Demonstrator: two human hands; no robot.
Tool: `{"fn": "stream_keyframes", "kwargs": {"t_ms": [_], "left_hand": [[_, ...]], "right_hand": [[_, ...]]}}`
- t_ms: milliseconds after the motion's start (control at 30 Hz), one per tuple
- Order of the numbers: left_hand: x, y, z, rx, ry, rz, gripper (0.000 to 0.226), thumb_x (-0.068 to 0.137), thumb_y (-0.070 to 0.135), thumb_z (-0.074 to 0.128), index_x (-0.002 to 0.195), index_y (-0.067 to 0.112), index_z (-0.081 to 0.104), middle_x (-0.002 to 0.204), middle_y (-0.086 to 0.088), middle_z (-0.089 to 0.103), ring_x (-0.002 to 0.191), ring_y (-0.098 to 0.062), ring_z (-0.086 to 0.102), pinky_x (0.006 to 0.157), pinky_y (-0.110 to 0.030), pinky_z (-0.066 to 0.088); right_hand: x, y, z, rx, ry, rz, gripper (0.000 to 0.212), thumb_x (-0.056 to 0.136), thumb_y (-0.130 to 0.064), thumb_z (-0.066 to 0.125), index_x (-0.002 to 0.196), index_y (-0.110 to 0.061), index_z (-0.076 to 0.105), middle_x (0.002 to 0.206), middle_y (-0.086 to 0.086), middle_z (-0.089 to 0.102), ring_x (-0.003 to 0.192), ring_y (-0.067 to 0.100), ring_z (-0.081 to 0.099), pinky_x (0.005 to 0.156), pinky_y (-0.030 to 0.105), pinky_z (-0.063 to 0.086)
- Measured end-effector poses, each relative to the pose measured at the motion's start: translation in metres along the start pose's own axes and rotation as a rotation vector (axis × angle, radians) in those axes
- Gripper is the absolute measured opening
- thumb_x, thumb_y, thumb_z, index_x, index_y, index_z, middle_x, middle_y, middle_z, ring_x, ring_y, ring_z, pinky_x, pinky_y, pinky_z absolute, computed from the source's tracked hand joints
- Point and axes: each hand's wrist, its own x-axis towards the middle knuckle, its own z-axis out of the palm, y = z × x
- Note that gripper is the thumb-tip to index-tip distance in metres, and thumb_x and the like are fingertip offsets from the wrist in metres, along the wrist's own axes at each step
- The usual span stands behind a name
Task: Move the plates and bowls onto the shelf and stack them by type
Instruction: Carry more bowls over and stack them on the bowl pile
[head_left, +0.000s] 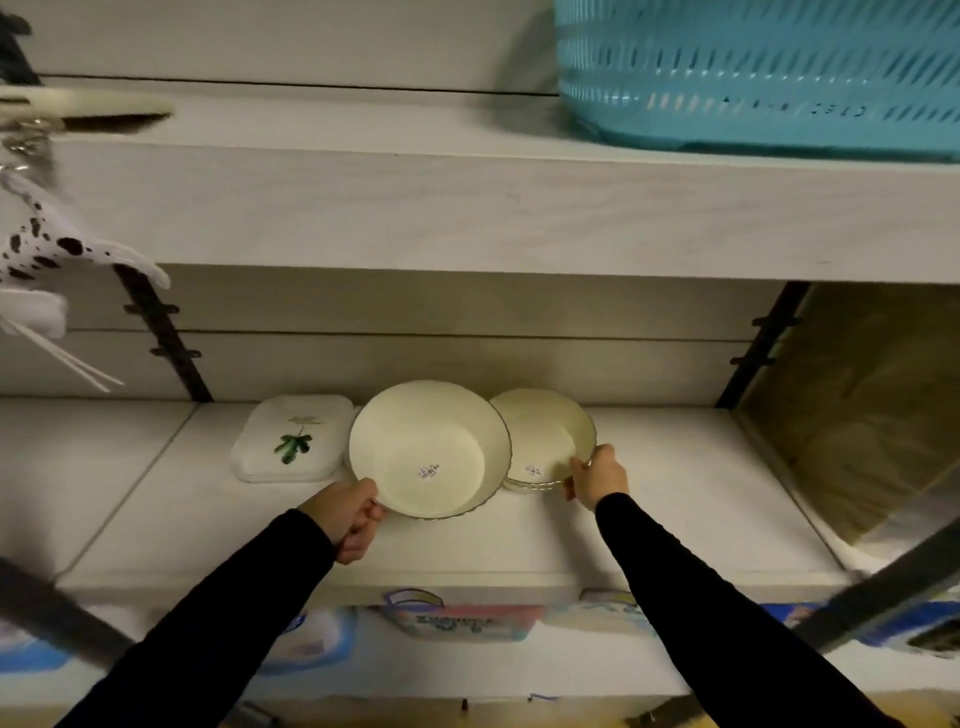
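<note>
A large cream bowl (415, 441) with a barcode sticker is tilted toward me above the white shelf (675, 493), its near rim gripped by my left hand (349, 517). To its right a smaller cream bowl (540, 431), also stickered, rests on top of a stack of the same kind; my right hand (597, 480) holds its right rim. Left of the large bowl lies a stack of white rectangular plates (293, 439) with a green leaf print.
A thick white shelf board (467, 208) hangs overhead, carrying a turquoise slotted basket (769, 73). A spotted plush toy (36, 249) hangs at the left. Black brackets (166, 332) run down the back wall. Packaged goods (457, 623) sit under the shelf.
</note>
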Motion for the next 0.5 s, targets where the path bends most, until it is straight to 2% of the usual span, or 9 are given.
{"fn": "stream_keyframes", "kwargs": {"t_ms": [67,200,267,400,500], "left_hand": [[0.003,0.001,0.008,-0.004,-0.001,-0.004,0.04,0.092,0.009,0.027,0.053,0.01,0.035,0.024,0.006,0.022,0.017,-0.006,0.017,0.032,-0.003,0.016],[0.011,0.005,0.027,-0.01,-0.002,0.006,0.039,0.093,0.01,0.027,0.055,0.011,0.035,0.025,0.007,0.023,0.017,-0.006,0.018,0.032,-0.003,0.017],[0.019,0.008,0.039,-0.005,-0.011,-0.013,0.039,0.093,0.01,0.027,0.055,0.011,0.034,0.024,0.006,0.023,0.017,-0.006,0.018,0.031,-0.002,0.016],[0.039,0.016,0.066,0.024,-0.051,-0.067,0.04,0.093,0.011,0.026,0.053,0.013,0.033,0.022,0.005,0.024,0.016,-0.006,0.018,0.031,-0.003,0.013],[0.055,0.021,0.087,0.036,-0.103,-0.125,0.04,0.093,0.013,0.022,0.054,0.015,0.03,0.021,0.006,0.024,0.015,-0.006,0.018,0.029,-0.003,0.011]], "right_hand": [[0.002,0.001,-0.001,-0.046,-0.047,-0.031,0.042,0.093,-0.024,0.048,0.125,0.002,0.037,0.098,0.025,0.068,0.086,0.032,0.063,0.08,0.038,0.05],[0.0,0.003,-0.011,-0.189,-0.089,-0.099,0.071,0.094,-0.038,0.046,0.145,-0.001,0.013,0.117,0.025,0.063,0.112,0.036,0.057,0.09,0.037,0.045],[-0.008,0.006,-0.022,-0.195,-0.113,-0.135,0.073,0.095,-0.041,0.042,0.148,-0.005,0.007,0.116,0.022,0.064,0.113,0.035,0.057,0.092,0.037,0.043],[-0.033,0.013,-0.054,-0.187,-0.155,-0.228,0.06,0.097,-0.036,0.041,0.146,-0.008,0.022,0.083,0.004,0.064,0.088,0.023,0.055,0.081,0.029,0.04],[-0.053,0.021,-0.077,-0.184,-0.164,-0.262,0.047,0.096,-0.032,0.044,0.138,-0.012,0.037,0.066,-0.006,0.057,0.079,0.02,0.053,0.079,0.028,0.041]]}}
